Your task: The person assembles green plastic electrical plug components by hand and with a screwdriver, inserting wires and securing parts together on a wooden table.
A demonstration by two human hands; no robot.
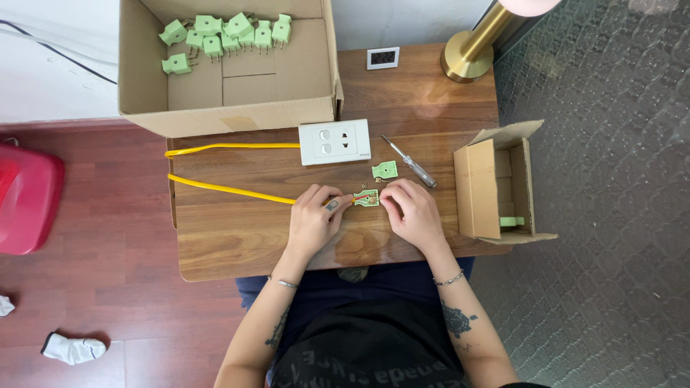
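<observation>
A person seated at a small brown wooden table is looking straight down at both bare hands. The left hand is pinching the end of a long yellow cable, fingers closed together on it where it is meeting an opened pale green plastic plug half lying flat on the tabletop. The right hand is resting just beside that plug half, its fingers curled together and touching the plug's right edge. A second pale green plug half is lying just above, near a clear-handled screwdriver. The cable is looping back to a white rectangular wall socket. A large open cardboard box at the table's far side is holding many green plugs; a smaller cardboard box is lying on its side at the right.
</observation>
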